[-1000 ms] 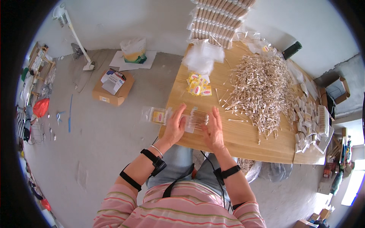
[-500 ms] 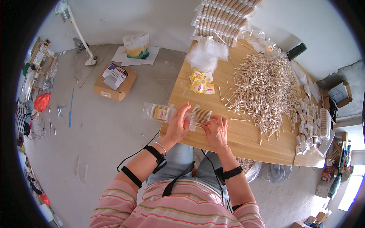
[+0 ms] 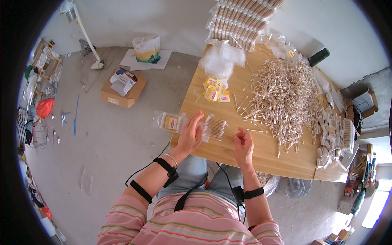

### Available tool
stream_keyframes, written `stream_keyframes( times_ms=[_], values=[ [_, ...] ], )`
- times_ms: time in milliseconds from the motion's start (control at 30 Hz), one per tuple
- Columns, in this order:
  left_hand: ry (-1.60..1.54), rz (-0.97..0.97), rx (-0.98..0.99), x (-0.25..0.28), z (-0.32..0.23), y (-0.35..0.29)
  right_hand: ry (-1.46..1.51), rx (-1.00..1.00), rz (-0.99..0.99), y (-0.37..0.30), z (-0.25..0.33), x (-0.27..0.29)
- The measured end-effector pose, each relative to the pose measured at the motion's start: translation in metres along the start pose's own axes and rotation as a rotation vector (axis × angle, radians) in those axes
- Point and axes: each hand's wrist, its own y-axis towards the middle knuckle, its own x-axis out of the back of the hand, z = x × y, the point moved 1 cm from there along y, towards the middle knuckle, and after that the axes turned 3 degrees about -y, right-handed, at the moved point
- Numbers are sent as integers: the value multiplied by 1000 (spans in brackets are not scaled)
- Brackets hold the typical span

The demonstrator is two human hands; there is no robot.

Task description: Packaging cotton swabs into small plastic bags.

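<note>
My left hand (image 3: 190, 134) rests at the table's left edge, fingers stretched out, on a strip of clear plastic. Right of it, a row of cotton swabs (image 3: 214, 128) lies side by side, its left ends against the plastic. A clear packet (image 3: 169, 121) with a yellow card and swabs sticks out over the edge on the hand's other side. My right hand (image 3: 244, 145) is raised a little to the right of the row, fingers loosely bent and apart, with nothing seen in it. Beyond it spreads a big heap of loose cotton swabs (image 3: 281, 98).
Yellow cards (image 3: 214, 90) and clear bags (image 3: 220, 59) lie at the table's far left. Packed swab bundles (image 3: 239, 24) are stacked behind. White packets (image 3: 332, 134) pile up at the right end, and a dark green cylinder (image 3: 319, 56) stands at the back.
My right hand has let go of the right ends of the swab row and drawn back to the right. My left hand has stayed in place.
</note>
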Motion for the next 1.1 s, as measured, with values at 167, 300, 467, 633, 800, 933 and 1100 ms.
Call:
stream_keyframes(
  times_ms=[167, 300, 467, 633, 800, 933, 1100],
  values=[
    [1, 17, -8, -1, -3, 1, -222, 270, 6, 4, -6, -4],
    [16, 3, 2, -3, 0, 1, -197, 151, 86, 0, 8, -22],
    [7, 1, -2, -4, 0, 1, -417, 267, 134, 1, 16, -30],
    [26, 14, 31, -3, 1, 2, -716, 388, 239, 9, 27, -38],
    [5, 12, 56, -4, 2, 0, -847, 417, 337, 15, 43, -38],
    [12, 18, 61, -5, 1, 0, -1035, 536, 403, 16, 40, -41],
    [30, 8, 3, -4, 3, 0, -871, 562, 324, 8, 29, -37]
  ],
)
